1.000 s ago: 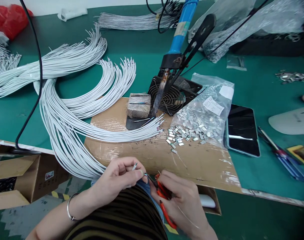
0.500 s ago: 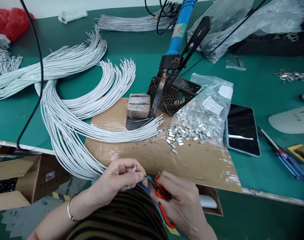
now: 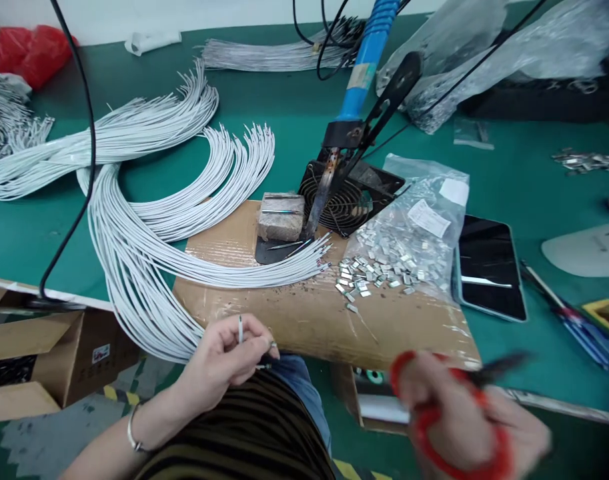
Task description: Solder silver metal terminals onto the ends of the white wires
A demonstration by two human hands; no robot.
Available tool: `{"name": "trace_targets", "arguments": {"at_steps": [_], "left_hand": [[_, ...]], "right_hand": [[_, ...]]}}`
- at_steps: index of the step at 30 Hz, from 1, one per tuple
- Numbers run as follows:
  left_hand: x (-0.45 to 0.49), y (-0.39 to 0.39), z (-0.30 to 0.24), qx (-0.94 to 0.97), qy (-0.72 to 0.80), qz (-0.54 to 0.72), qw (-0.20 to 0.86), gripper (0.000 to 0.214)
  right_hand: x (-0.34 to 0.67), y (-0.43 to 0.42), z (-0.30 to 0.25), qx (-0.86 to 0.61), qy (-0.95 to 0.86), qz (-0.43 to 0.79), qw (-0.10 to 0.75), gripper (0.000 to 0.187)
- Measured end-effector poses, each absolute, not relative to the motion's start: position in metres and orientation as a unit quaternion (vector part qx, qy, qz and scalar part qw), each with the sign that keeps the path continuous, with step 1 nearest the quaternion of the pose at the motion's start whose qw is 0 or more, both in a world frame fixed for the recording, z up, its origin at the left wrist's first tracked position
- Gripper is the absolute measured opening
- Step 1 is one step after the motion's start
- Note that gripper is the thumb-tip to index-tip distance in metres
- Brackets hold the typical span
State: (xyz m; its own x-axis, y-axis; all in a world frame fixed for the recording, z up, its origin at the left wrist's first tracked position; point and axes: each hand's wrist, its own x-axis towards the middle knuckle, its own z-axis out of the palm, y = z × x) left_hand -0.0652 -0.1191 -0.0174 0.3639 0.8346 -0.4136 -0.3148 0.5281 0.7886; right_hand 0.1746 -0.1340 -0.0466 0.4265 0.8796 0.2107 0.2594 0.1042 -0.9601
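Note:
My left hand point(image 3: 234, 353) is pinched closed on a white wire point(image 3: 241, 329) with a dark tip, low in front of my lap. Small bits show at its fingertips, too small to make out. My right hand point(image 3: 454, 407), blurred by motion, is wrapped round red-handled scissors point(image 3: 501, 453) at the board's lower right corner. Their dark blades point right. Beyond my hands, a bundle of white wires point(image 3: 234, 273) curves across a brown cardboard sheet point(image 3: 284, 320). Small metal pieces point(image 3: 367, 277) lie in a pile spilling from a clear plastic bag point(image 3: 401, 230).
A blue-handled soldering iron point(image 3: 357, 93) leans in a stand over a black fan point(image 3: 339, 200), beside a grey block point(image 3: 281, 223). A phone point(image 3: 490, 267) and pens point(image 3: 579, 327) lie right. More wire bundles point(image 3: 134, 130) lie left. An open carton point(image 3: 79, 357) stands below the bench.
My right hand has swung away to the right with the scissors, leaving my left fingertips. My left hand has moved slightly left and still holds the wire. The view has shifted a little.

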Motion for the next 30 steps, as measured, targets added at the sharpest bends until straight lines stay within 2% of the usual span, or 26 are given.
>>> {"name": "trace_targets", "arguments": {"at_steps": [2,5,8,17,30], "left_hand": [[-0.062,-0.115,-0.017,0.291,0.415,0.386,0.771,0.037],[-0.058,-0.110,-0.014,0.306,0.412,0.388,0.766,0.036],[-0.057,-0.110,-0.012,0.310,0.406,0.386,0.768,0.035],[-0.059,-0.112,-0.014,0.288,0.396,0.384,0.783,0.031],[-0.057,-0.110,-0.005,0.244,0.396,0.372,0.803,0.035]], "right_hand": [[0.167,-0.137,-0.051,-0.587,-0.555,0.274,0.522,0.038],[0.147,-0.139,-0.060,-0.535,-0.657,0.266,0.459,0.036],[0.135,-0.136,-0.063,-0.501,-0.711,0.242,0.430,0.036],[0.135,-0.130,-0.058,-0.473,-0.759,0.193,0.403,0.036],[0.135,-0.131,-0.056,-0.465,-0.772,0.149,0.406,0.034]]}}
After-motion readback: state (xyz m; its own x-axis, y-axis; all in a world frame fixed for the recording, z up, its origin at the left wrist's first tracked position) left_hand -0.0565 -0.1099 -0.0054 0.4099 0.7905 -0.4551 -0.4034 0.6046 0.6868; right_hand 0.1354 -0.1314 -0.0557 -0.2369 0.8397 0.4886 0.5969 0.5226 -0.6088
